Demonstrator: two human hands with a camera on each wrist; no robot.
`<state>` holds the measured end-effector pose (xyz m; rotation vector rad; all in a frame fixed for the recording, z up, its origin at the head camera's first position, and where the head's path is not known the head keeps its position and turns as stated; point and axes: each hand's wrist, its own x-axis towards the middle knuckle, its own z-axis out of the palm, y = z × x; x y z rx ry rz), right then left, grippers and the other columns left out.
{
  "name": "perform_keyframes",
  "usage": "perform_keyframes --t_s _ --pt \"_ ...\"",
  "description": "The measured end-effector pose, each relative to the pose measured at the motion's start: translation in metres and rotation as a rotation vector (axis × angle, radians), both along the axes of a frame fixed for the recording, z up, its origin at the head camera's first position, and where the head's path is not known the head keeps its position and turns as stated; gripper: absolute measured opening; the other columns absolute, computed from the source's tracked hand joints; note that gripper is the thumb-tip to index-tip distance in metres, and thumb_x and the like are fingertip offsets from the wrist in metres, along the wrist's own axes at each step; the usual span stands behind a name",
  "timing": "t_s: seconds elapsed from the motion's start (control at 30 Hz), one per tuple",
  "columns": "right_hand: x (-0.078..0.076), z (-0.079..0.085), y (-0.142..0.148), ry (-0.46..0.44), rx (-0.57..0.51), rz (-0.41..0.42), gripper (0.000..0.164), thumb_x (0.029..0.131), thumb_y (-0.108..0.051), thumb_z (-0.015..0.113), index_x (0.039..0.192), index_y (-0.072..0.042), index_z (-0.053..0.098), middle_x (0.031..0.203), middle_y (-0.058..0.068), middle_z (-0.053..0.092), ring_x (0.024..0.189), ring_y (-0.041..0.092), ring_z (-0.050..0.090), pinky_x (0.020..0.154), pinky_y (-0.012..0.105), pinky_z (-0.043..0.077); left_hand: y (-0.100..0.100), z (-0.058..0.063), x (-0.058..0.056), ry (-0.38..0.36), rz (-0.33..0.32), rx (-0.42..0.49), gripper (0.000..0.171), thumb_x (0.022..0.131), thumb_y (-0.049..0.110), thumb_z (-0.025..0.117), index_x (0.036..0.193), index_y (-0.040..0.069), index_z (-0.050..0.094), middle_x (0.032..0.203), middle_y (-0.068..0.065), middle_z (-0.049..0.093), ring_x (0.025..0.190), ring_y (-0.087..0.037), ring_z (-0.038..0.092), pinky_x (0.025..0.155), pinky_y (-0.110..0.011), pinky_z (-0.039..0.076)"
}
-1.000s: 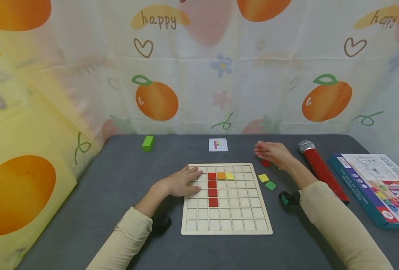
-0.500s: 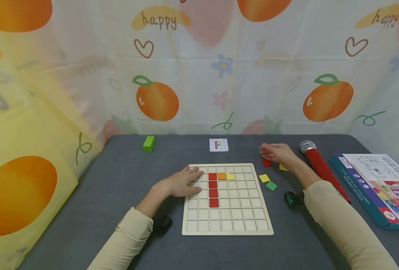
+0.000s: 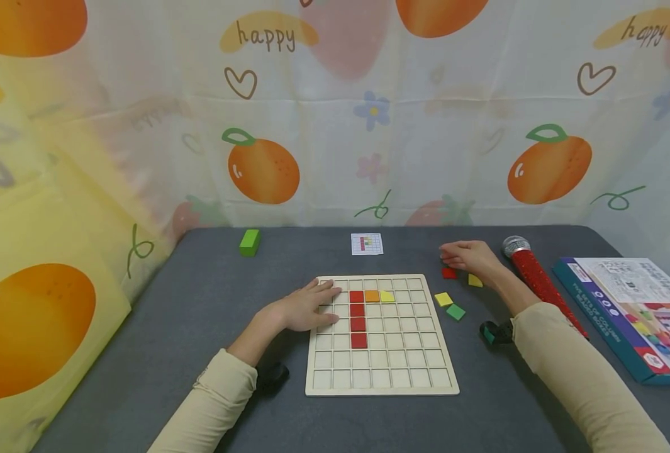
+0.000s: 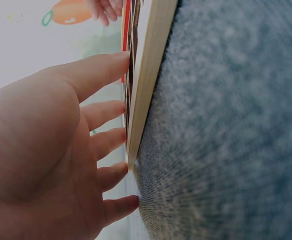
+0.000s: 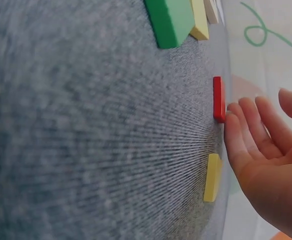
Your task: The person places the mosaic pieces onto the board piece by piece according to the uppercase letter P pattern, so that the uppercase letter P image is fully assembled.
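Note:
My left hand (image 3: 303,306) rests with spread fingers on the left edge of the pale wooden grid board (image 3: 382,387). In the left wrist view the fingertips meet the board's edge (image 4: 148,75). Four cells in one column hold red tiles (image 3: 358,324); an orange tile (image 3: 371,296) and a yellow tile (image 3: 387,296) continue the top row. My right hand (image 3: 473,259) hovers beyond the board's far right corner, fingers loosely extended, thumb apart. Its fingertips are right by a loose red tile (image 5: 218,99). A yellow tile (image 5: 212,177) lies under this hand.
Right of the board lie another yellow tile (image 3: 443,299) and a green tile (image 3: 455,312). A small grid card (image 3: 367,244) is behind the board, a green block (image 3: 250,242) at back left. A red microphone (image 3: 544,286) and a boxed game (image 3: 601,321) stand at right.
My right hand has shifted slightly to the right, and the yellow tile beneath it now shows more. The left hand and the tiles on the board stay put.

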<state>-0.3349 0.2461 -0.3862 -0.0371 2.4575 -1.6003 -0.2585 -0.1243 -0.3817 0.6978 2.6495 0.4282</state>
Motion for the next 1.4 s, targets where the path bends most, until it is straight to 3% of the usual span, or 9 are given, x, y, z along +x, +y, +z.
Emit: perform_keyframes --t_s 0.13,0.5,0.73,1.0,1.4 --pt "0.002 0.0 0.001 -0.014 0.044 0.018 0.053 0.101 -0.028 0.05 0.135 0.011 0.044 0.129 0.029 0.052 0.118 0.035 0.053 0.095 0.036 0.044 0.0 -0.001 0.0 -0.002 -0.007 0.006 0.066 0.095 0.039 0.056 0.151 0.015 0.031 0.157 -0.006 0.02 0.144 -0.03 0.006 0.111 -0.051 0.016" --pt "0.009 0.002 0.009 0.008 0.112 0.163 0.048 0.1 -0.02 0.052 0.137 0.01 0.043 0.133 0.029 0.048 0.118 0.038 0.051 0.099 0.043 0.04 -0.002 -0.003 -0.002 0.0 -0.023 0.012 0.065 0.096 0.039 0.055 0.151 0.014 0.03 0.157 -0.007 0.019 0.143 -0.031 0.006 0.111 -0.05 0.016" --pt "0.016 0.004 0.009 0.11 0.211 0.217 0.044 0.092 -0.009 0.063 0.129 0.012 0.049 0.117 0.027 0.058 0.104 0.035 0.057 0.09 0.044 0.047 -0.001 -0.003 -0.002 0.007 -0.024 0.007 0.066 0.096 0.04 0.055 0.151 0.014 0.03 0.157 -0.007 0.019 0.143 -0.031 0.006 0.111 -0.05 0.015" --pt "0.017 0.004 0.004 0.158 0.231 0.214 0.043 0.083 0.001 0.071 0.121 0.013 0.055 0.099 0.022 0.063 0.089 0.028 0.059 0.073 0.031 0.049 -0.002 -0.004 -0.003 0.013 -0.028 0.002 0.066 0.096 0.04 0.055 0.151 0.014 0.03 0.157 -0.008 0.019 0.143 -0.032 0.007 0.111 -0.05 0.016" --pt "0.017 0.004 0.001 0.159 0.304 0.213 0.043 0.081 0.001 0.073 0.119 0.011 0.057 0.085 0.01 0.055 0.076 0.023 0.048 0.063 0.03 0.039 -0.001 -0.002 -0.002 0.009 -0.023 0.0 0.066 0.096 0.04 0.055 0.151 0.013 0.03 0.157 -0.008 0.019 0.143 -0.032 0.007 0.111 -0.05 0.015"
